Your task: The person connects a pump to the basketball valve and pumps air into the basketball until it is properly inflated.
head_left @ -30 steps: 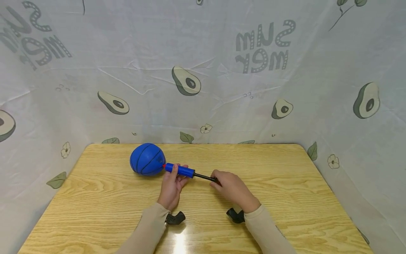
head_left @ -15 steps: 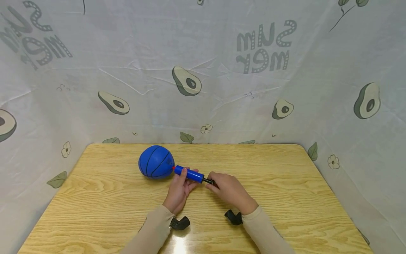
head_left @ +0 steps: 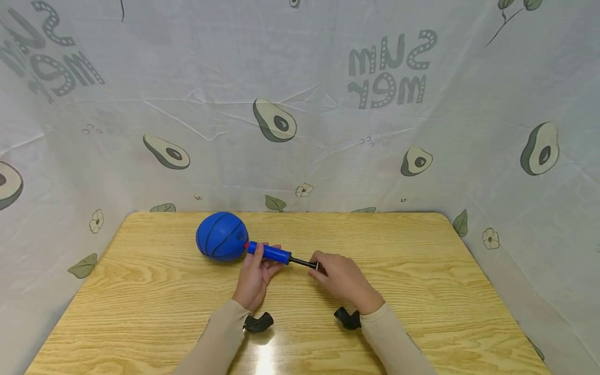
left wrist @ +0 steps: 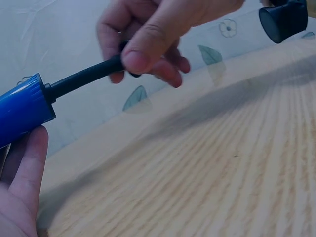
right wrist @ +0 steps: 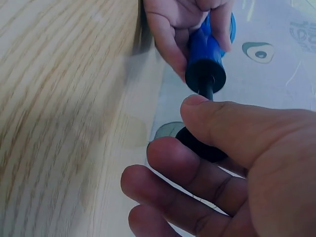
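Observation:
A blue ball with black seam lines, looking slightly out of round, sits on the left part of the table. A blue hand pump joins its right side through a small red tip. My left hand grips the pump barrel from below, thumb on top. To the right, my right hand pinches the black handle between thumb and fingers. The black rod is drawn well out of the barrel. Any needle inside the ball is hidden.
The wood-grain table lies beneath both hands. A pale curtain printed with avocados hangs behind it and along both sides. Black wrist camera mounts jut out near both sleeves.
Half a second ago the rod was pushed mostly into the barrel, with ball and left hand farther right. Now they have shifted back left and the rod is out again, much as one second ago.

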The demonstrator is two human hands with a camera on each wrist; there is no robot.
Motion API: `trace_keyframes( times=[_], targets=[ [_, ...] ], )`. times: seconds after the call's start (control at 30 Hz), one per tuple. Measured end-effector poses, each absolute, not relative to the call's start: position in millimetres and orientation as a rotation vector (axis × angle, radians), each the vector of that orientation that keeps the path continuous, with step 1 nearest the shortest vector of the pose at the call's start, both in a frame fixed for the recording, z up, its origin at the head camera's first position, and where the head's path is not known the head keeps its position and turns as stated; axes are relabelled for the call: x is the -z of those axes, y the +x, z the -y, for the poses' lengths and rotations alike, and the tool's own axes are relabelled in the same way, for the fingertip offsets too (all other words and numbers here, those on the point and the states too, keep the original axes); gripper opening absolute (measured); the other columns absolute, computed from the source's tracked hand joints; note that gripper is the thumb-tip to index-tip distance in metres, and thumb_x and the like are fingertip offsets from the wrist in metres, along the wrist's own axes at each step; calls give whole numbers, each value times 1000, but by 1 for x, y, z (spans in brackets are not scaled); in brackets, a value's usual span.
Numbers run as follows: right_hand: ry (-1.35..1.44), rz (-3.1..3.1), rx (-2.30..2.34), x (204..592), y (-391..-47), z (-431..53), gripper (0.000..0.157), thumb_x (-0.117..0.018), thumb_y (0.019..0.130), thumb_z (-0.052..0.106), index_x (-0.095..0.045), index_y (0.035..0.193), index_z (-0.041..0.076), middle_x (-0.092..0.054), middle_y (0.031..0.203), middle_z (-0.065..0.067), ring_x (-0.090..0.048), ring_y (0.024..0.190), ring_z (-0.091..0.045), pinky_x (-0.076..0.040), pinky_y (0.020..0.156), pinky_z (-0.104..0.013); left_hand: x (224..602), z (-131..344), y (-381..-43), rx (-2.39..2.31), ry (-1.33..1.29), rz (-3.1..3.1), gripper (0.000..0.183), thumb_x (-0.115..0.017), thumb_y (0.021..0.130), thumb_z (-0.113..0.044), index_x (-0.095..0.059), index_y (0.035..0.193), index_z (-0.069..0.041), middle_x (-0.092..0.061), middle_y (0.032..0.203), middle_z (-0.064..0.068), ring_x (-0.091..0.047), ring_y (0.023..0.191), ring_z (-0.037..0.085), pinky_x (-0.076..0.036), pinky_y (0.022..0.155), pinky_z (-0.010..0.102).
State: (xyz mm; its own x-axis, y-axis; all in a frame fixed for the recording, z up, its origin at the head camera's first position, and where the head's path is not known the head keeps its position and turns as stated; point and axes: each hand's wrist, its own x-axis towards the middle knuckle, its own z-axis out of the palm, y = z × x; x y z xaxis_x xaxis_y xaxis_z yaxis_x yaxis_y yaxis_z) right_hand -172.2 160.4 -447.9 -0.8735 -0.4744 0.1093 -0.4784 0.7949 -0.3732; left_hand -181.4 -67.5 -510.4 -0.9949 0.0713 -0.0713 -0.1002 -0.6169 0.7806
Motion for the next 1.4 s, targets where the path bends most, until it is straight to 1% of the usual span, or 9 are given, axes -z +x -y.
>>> trace_keyframes(
  times=[0.13, 0.4, 0.53, 0.8, 0.9, 1.03, 1.1, 1.23, 1.4],
  targets=[
    [754, 2989, -625, 447, -173, -163, 12, -73, 99, 25, -69, 106, 17, -57, 73, 14, -48, 59, -4, -41, 53, -25, 511, 73, -183, -2769, -60, -1321, 46, -37, 113, -39, -31, 139, -1, -63, 127, 12, -69, 108, 20, -60, 93, 36],
    [689, 3012, -641, 447, -175, -169, 12, -73, 99, 22, -69, 107, 15, -59, 74, 13, -50, 62, -4, -43, 55, -27, 511, 79, -185, -2840, -86, -1284, 45, -38, 113, -39, -32, 138, -2, -62, 127, 14, -69, 107, 20, -60, 90, 34],
    [692, 3015, -673, 447, -177, -171, 10, -73, 99, 20, -69, 107, 15, -60, 77, 12, -50, 64, -5, -44, 57, -27, 512, 80, -186, -2848, -90, -1294, 42, -39, 113, -39, -34, 136, -4, -63, 126, 12, -69, 106, 19, -60, 91, 33],
    [747, 3008, -708, 445, -176, -168, 10, -72, 99, 18, -68, 106, 12, -62, 81, 9, -49, 65, -7, -43, 59, -27, 511, 77, -185, -2834, -97, -1338, 46, -41, 112, -39, -31, 139, -2, -63, 123, 10, -68, 107, 17, -59, 92, 31],
    [767, 2994, -715, 444, -176, -166, 11, -73, 99, 18, -68, 106, 11, -62, 82, 8, -49, 65, -8, -43, 59, -28, 509, 74, -184, -2819, -115, -1342, 52, -42, 112, -39, -28, 143, 0, -61, 124, 11, -68, 109, 18, -59, 93, 31],
    [783, 2981, -699, 444, -176, -162, 9, -73, 98, 19, -68, 103, 12, -62, 80, 8, -49, 65, -8, -43, 60, -27, 507, 67, -181, -2763, -113, -1368, 58, -41, 112, -40, -25, 148, 2, -58, 131, 15, -67, 114, 18, -58, 97, 32],
    [793, 2979, -687, 445, -175, -161, 9, -73, 99, 19, -67, 102, 13, -61, 79, 9, -49, 65, -7, -43, 60, -27, 507, 64, -179, -2728, -101, -1388, 56, -41, 112, -40, -26, 148, 1, -57, 135, 17, -67, 116, 18, -57, 98, 33],
    [826, 2962, -692, 445, -174, -157, 10, -74, 98, 20, -67, 101, 13, -60, 78, 9, -49, 65, -7, -43, 59, -26, 508, 56, -175, -2668, -48, -1417, 56, -40, 112, -40, -27, 146, 2, -56, 138, 20, -67, 117, 18, -56, 101, 35],
    [872, 2938, -712, 445, -172, -152, 14, -74, 98, 22, -67, 102, 11, -58, 75, 9, -48, 62, -6, -42, 56, -24, 509, 49, -170, -2633, 10, -1398, 57, -39, 113, -39, -24, 147, 4, -57, 137, 17, -66, 117, 16, -54, 103, 36]
  ],
)
